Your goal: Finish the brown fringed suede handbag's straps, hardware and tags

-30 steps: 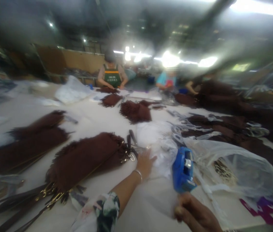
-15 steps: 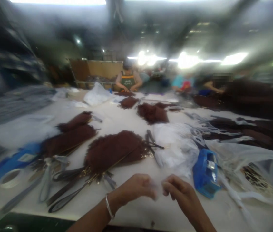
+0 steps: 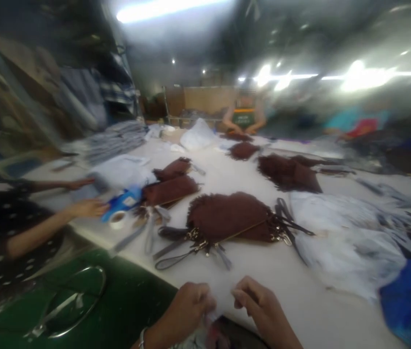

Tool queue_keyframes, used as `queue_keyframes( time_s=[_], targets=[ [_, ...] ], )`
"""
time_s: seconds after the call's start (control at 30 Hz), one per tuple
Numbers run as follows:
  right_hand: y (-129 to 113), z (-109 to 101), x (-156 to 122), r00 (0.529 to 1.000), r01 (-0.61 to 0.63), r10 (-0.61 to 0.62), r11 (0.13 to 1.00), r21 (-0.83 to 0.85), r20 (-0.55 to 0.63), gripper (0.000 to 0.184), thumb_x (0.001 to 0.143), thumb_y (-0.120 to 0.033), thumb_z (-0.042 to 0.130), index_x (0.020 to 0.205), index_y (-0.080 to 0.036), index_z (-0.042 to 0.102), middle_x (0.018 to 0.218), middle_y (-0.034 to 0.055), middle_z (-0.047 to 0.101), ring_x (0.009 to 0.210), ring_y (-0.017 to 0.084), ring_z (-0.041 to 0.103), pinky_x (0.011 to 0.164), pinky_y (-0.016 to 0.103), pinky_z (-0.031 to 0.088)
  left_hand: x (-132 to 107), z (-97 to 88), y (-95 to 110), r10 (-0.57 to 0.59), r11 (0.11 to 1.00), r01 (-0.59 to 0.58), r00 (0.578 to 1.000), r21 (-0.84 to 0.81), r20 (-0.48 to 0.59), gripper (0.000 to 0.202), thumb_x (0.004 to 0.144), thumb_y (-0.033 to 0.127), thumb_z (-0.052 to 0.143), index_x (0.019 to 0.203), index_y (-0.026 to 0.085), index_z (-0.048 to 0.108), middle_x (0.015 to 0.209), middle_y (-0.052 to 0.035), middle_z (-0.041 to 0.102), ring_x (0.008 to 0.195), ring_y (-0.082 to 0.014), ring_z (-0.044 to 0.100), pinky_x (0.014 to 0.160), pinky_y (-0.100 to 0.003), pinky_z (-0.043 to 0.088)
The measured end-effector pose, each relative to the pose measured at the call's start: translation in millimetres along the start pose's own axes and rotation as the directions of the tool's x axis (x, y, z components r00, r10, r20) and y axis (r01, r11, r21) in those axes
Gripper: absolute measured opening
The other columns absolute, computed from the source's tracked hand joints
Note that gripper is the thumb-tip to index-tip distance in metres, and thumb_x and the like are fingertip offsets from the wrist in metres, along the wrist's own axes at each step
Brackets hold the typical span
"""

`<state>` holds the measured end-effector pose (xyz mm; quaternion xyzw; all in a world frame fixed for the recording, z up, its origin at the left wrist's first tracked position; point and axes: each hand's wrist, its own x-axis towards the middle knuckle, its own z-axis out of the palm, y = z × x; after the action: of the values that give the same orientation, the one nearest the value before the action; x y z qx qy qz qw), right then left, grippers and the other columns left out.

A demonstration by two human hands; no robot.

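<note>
Just over the table's near edge, my left hand (image 3: 190,305) and my right hand (image 3: 258,303) face each other with curled, pinched fingers. A faint pale blur shows between them; what they hold, if anything, I cannot make out. Beyond them lies a pile of dark brown fringed pouches (image 3: 229,215) with gold zippers. Grey wrist straps (image 3: 176,259) with gold clasps spread from its left end, and more straps stick out at its right. At the right edge sits a blue tape dispenser (image 3: 405,300), partly cut off.
On the left, a co-worker's hand (image 3: 90,207) reaches to another blue dispenser (image 3: 127,199) beside a white tape roll (image 3: 117,219). More brown pouches (image 3: 171,190) lie behind. White plastic bags (image 3: 347,242) cover the right side. Another person (image 3: 244,118) works across the table.
The view has swung left, bringing in the co-worker at the left and the green floor. My hands stay close together, now nearer the table edge, with the left fingers more curled.
</note>
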<state>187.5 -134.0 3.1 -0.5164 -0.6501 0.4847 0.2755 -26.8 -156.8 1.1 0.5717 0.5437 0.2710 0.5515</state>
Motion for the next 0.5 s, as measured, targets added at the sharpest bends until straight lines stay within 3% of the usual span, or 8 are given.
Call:
queue_keyframes(
  time_s=[0.13,0.27,0.33,0.5],
  targets=[
    [-6,53,14,0.989,0.004,-0.01,0.999,0.04,0.147,0.022,0.088,-0.033,0.052,0.074,-0.018,0.061,0.068,-0.0011,0.066,0.064,0.013,0.057,0.059,0.022,0.039,-28,-21.4,-50,-0.087,0.964,0.084,0.996,-0.251,0.002,0.051,0.076,0.066,0.056,0.071,0.015,0.059,0.064,-0.0022,0.063,0.056,-0.016,0.055,0.052,-0.024,0.037],
    [-17,86,29,0.971,-0.006,-0.001,1.0,0.027,0.241,0.019,0.085,-0.03,0.055,0.071,-0.018,0.059,0.06,-0.0031,0.064,0.055,0.011,0.054,0.053,0.02,0.036,-37,-35.8,-90,-0.152,0.892,0.089,0.982,-0.443,-0.108,0.058,0.053,0.065,0.078,0.072,0.016,0.055,0.063,-0.0027,0.063,0.05,-0.0159,0.055,0.047,-0.025,0.042],
    [-22,96,36,0.967,0.022,-0.019,1.0,-0.008,0.256,0.02,0.083,-0.03,0.056,0.067,-0.018,0.057,0.056,-0.0046,0.06,0.053,0.01,0.052,0.051,0.019,0.033,-37,-41.6,-99,-0.157,0.888,0.08,0.978,-0.453,-0.136,0.057,0.052,0.064,0.079,0.068,0.016,0.052,0.056,-0.0008,0.06,0.043,-0.0137,0.052,0.042,-0.023,0.039],
    [-29,111,52,0.962,0.092,-0.058,0.989,-0.116,0.267,0.026,0.084,-0.032,0.057,0.062,-0.018,0.051,0.053,-0.0065,0.051,0.052,0.009,0.046,0.05,0.02,0.028,-44,-55.1,-100,-0.15,0.909,0.064,0.972,-0.412,-0.179,0.048,0.07,0.061,0.068,0.067,0.016,0.051,0.054,0.0015,0.056,0.042,-0.0135,0.055,0.039,-0.02,0.034]
  ],
)
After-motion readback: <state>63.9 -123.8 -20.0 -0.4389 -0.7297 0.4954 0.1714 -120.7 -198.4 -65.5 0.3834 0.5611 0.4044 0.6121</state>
